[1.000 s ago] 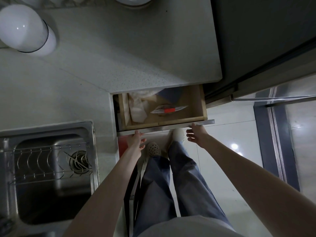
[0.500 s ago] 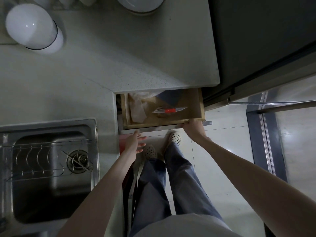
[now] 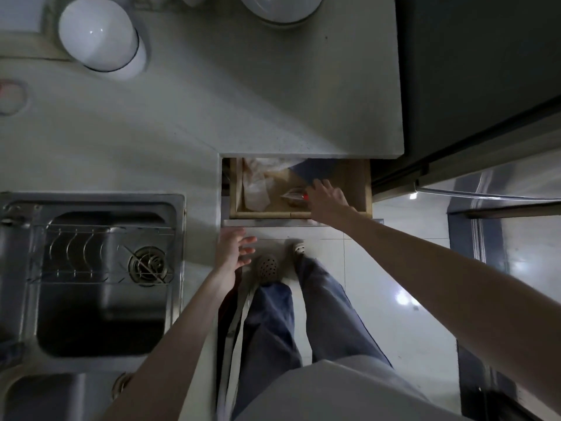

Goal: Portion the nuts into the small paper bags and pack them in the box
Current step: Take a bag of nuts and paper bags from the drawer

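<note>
A wooden drawer (image 3: 361,189) stands pulled out under the grey counter. Inside lie a clear packet with a red mark (image 3: 294,196), some pale plastic bags (image 3: 254,189) and a dark blue item (image 3: 312,171). My right hand (image 3: 326,199) reaches into the drawer with fingers spread, over the red end of the packet; whether it touches the packet is unclear. My left hand (image 3: 232,253) hovers open below the drawer front, holding nothing. No nuts, paper bags or box are visible.
A steel sink (image 3: 91,275) with a wire rack sits at left. A white rounded appliance (image 3: 97,38) and a bowl (image 3: 279,7) stand on the counter (image 3: 212,101). A dark fridge (image 3: 479,71) is at right. My legs and slippers are below.
My right hand left the drawer's front edge and moved into the drawer over the packet. My left hand stays open just below the drawer front. The view shifted slightly.
</note>
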Action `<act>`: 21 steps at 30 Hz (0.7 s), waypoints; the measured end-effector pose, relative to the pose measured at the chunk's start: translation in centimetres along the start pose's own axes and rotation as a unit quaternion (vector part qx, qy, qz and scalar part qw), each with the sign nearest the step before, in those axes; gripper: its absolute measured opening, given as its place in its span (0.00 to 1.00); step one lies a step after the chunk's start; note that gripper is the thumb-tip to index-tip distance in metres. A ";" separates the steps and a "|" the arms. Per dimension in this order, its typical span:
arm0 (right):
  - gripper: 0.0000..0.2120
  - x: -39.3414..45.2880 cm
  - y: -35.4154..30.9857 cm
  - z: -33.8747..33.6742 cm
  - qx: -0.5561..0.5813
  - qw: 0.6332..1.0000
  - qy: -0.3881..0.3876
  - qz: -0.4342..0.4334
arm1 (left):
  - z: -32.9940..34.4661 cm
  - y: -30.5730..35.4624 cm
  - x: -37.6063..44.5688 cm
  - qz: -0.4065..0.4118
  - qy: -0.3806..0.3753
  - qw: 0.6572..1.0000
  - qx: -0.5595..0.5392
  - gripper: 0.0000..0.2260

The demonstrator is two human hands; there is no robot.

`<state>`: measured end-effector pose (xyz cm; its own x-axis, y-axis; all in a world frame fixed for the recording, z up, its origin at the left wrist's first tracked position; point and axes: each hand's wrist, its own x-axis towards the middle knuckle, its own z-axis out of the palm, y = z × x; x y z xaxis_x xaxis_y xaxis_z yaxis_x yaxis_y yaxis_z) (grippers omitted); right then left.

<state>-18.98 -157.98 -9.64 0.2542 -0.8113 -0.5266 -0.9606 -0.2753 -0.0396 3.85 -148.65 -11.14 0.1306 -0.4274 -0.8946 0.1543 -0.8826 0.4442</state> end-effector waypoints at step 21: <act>0.11 -1.9 2.2 -5.2 -0.079 0.980 -0.021 -0.184 | 1.6 -4.2 -10.9 0.010 0.160 0.964 -0.210 0.10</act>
<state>-20.96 -159.72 -4.36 0.5712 -0.6216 -0.5360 -0.7751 -0.6233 -0.1032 0.20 -140.57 -3.35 0.4222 -0.3025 -0.8546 0.5234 -0.6884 0.5022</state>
